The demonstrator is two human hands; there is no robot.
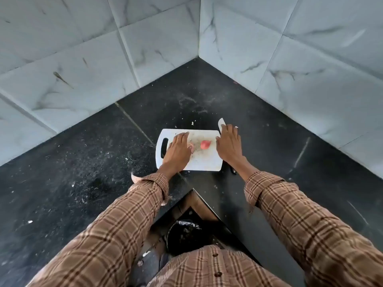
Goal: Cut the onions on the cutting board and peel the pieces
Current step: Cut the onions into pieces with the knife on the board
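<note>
A white cutting board (204, 162) with a handle slot lies on the black counter. A reddish onion piece (205, 144) sits near the board's middle. My left hand (177, 151) lies palm down on the board's left part, covering a second onion piece (192, 148) that peeks out by the thumb. My right hand (229, 145) rests along the board's right edge on top of a knife (221, 122). The pale blade sticks out past my fingertips and the dark handle end shows below my wrist. My fingers are stretched out, so a grip on the knife is unclear.
The black counter (83, 162) forms a corner against marble-look tiled walls (145, 48) and is strewn with small scraps. Below the counter's inner corner stands a dark bin (186, 235) with a black liner. My checked sleeves fill the foreground.
</note>
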